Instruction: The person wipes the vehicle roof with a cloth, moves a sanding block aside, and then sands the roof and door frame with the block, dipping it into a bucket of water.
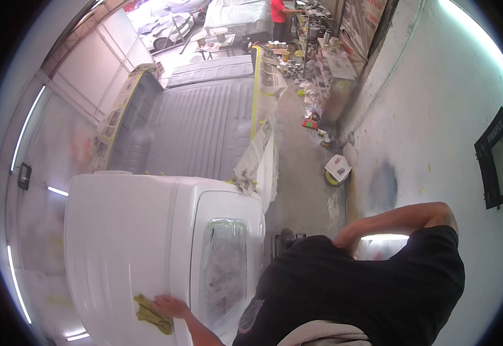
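My left hand rests on the white roof of a vehicle cab, its fingers gripping the edge of a crumpled yellow-green cloth. The cloth lies spread against the glossy paint. Beside it is the cab's side window, covered with a cloudy, see-through sheet. My right arm is bent at the elbow, with the wrist in at my hip. My black shirt hides the fingers of that hand, so what it holds cannot be seen.
Behind the cab lies a grey ribbed truck bed, its edges masked with newspaper and yellow tape. A paper-topped bucket stands by the right wall. Cans and clutter fill a shelf. Farther back is a person in red.
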Tool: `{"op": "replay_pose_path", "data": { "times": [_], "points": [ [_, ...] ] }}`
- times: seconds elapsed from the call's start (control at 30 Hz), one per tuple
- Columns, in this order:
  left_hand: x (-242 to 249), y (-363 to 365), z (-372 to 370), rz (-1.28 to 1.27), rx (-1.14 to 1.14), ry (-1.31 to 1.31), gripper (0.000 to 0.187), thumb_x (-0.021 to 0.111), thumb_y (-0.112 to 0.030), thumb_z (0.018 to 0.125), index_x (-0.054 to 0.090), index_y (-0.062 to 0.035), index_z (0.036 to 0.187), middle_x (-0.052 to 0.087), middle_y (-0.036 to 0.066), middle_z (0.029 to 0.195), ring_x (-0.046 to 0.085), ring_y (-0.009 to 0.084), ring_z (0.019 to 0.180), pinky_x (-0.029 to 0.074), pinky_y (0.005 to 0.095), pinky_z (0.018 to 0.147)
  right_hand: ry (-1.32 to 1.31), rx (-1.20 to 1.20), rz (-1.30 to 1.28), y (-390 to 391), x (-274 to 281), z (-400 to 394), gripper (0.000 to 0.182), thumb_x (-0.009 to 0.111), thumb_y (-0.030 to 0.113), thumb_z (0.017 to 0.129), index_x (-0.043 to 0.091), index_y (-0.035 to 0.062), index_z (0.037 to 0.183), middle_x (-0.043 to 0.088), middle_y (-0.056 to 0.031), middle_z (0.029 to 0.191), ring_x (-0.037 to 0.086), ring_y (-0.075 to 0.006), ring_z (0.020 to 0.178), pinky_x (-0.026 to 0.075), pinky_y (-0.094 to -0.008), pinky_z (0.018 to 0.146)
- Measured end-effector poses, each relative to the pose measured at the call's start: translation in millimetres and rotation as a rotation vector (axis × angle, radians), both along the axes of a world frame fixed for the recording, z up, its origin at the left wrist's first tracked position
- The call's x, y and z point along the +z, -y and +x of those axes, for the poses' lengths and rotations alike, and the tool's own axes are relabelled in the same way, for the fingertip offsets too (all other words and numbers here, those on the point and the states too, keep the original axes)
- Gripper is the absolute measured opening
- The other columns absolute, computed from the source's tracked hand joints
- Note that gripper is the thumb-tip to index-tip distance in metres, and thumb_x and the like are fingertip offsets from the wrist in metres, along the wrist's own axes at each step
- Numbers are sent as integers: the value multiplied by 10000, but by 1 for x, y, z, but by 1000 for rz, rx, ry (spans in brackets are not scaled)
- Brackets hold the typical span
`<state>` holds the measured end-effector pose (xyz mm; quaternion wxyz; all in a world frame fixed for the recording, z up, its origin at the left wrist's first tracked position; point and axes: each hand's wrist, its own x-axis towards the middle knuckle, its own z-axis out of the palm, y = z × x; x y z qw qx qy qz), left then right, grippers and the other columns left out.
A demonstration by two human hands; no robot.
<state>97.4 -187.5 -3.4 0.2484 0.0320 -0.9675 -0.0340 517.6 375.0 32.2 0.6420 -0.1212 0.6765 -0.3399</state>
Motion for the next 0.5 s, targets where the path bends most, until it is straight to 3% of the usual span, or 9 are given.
{"op": "replay_pose_path", "data": {
  "times": [0.13,0.37,0.5],
  "points": [
    [-5,1,-1,45,21,-1,398,428,-286,1087,586,25,1280,533,240,1376,498,424,1287,414,522,1061,14,-39,127,19,86,-22,418,840,205,772,732,-8,1116,766,-174,1060,711,-282,964,544,-413,859],
    [10,-9,4,34,24,43,373,432,-287,1087,592,5,1256,549,213,1314,513,395,1247,426,516,1033,-179,-107,-11,38,39,24,508,855,278,773,708,4,1175,735,-208,1138,686,-361,1028,534,-441,879],
    [6,-1,4,-47,-6,40,368,427,-305,1093,578,-20,1270,545,206,1316,496,379,1270,420,509,1037,-154,-167,-12,58,7,50,550,860,296,774,689,19,1217,720,-218,1170,666,-378,1071,526,-447,906]
  ]
}}
